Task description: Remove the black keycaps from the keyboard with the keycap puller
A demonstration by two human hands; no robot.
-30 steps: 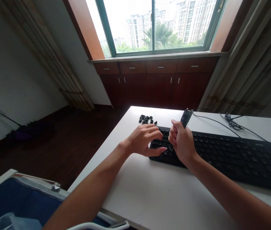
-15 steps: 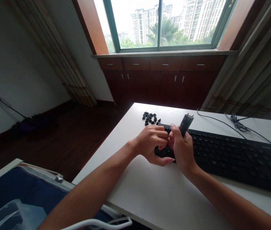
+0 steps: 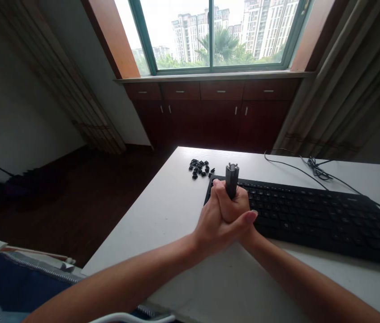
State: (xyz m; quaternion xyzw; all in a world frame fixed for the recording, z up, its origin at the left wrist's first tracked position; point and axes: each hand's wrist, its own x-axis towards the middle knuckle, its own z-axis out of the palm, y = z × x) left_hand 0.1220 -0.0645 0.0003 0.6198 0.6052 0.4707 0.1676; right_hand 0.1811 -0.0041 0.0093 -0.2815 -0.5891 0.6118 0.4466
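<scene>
My right hand point(image 3: 235, 206) is closed in a fist around a dark grey keycap puller point(image 3: 232, 181). Metal prongs stick up at the top end of the puller; its lower end is hidden in the fist. From the left, my left hand point(image 3: 212, 220) wraps round the right fist, its thumb lying across the front. Both hands are over the left end of a black keyboard point(image 3: 311, 215) and cover part of its keys. Beyond the hands, a small pile of black keycaps point(image 3: 198, 168) lies near the keyboard's far left corner.
The white table point(image 3: 149, 215) has its left edge close to my left forearm. A black cable point(image 3: 317, 170) is bundled behind the keyboard. At lower left stands a dark blue fabric item point(image 3: 18, 282) with a zip. Red-brown cabinets point(image 3: 203, 121) line the wall under the window.
My left hand has gone from an open curl over the keyboard's left end to a clasp round my right fist. The keycap puller now stands more upright. The view has shifted slightly.
</scene>
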